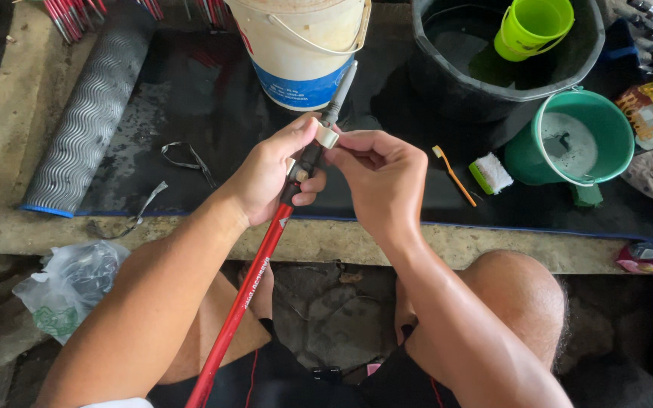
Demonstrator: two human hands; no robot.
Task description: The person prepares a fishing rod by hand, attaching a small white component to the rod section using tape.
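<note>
The left hand is wrapped around the upper end of a long red rod, which runs from the person's lap up over the edge of the tabletop and ends in a dark section and a grey tip just in front of the white bucket. The right hand pinches a small cream-coloured fitting between thumb and forefinger, holding it against the rod's dark section just above the left thumb. Both hands are therefore closed and occupied, one on the shaft, one on the fitting. The rod looks stiff and light, a thin tube that would likely flex little; its glossy painted shaft may be slippery (the black mat beyond looks damp), so the grip near the top, close to the fitting, seems the steadiest place to hold it. The fitting is tiny and probably easy to drop, best kept in the fingertips. To the right of the white bucket sit a black tub with a lime-green pail inside, then a teal bucket; between that and the rod lie an orange toothbrush and a green-backed scrub pad. Left of the white bucket lies a ribbed grey roll.
</note>
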